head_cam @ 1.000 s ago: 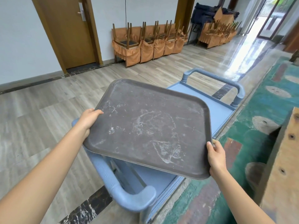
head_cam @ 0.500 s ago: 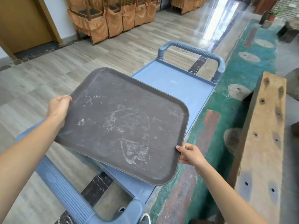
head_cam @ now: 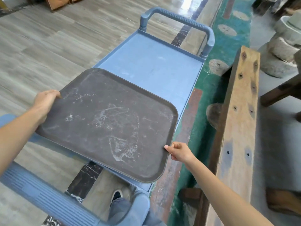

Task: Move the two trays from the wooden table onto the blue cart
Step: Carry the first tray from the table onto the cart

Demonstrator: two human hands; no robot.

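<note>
A dark brown scuffed tray [head_cam: 107, 123] hangs low over the near half of the blue cart [head_cam: 153, 66], nearly level with its top shelf. My left hand [head_cam: 45, 101] grips the tray's left edge. My right hand [head_cam: 179, 152] pinches its right edge near the front corner. The far half of the cart's shelf is bare. I cannot tell whether the tray touches the shelf. No second tray is in view.
The cart's near handle [head_cam: 48, 199] crosses the bottom left, its far handle [head_cam: 177, 18] stands at the top. A long wooden plank with holes [head_cam: 239, 121] runs along the right. Stone blocks [head_cam: 283, 46] sit at top right. My shoe [head_cam: 116, 196] shows below the tray.
The tray has come down and forward over the cart's shelf, and my view has tilted downward. Both hands keep their hold on its edges.
</note>
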